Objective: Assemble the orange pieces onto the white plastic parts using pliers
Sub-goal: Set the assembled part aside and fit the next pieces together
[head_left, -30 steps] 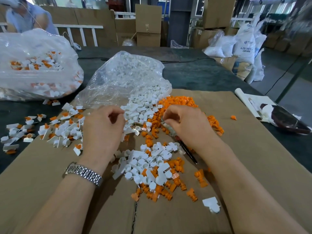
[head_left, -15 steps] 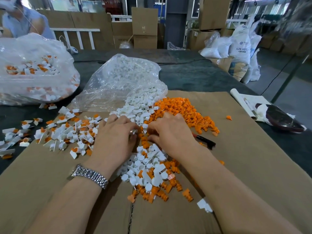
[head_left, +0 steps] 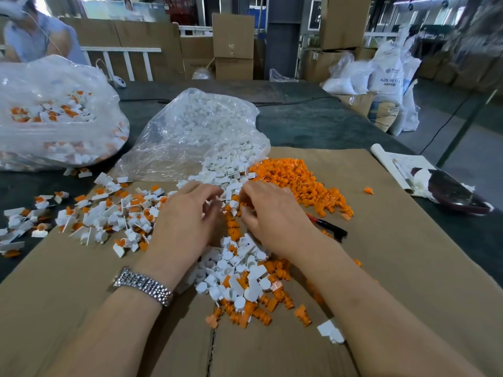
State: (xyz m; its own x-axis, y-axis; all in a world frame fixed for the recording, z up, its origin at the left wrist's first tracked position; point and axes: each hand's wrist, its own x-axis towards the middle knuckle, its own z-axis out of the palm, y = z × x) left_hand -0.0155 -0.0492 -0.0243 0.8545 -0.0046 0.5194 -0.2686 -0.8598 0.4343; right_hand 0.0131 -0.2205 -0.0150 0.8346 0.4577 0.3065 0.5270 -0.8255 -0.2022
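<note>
The orange pieces lay in a big heap on the brown cardboard, just beside a heap of white plastic parts that spilled out of a clear bag. More white and orange bits sat mixed in a pile between the two arms. The left hand and the right hand were close together over the middle of the piles, fingers bent down into the bits. I could not tell what each hand had hold of. The pliers lay on the cardboard, half hidden under the right wrist. Joined pieces were spread out to the left. A second bag sat on the dark desk at the far left.
</note>
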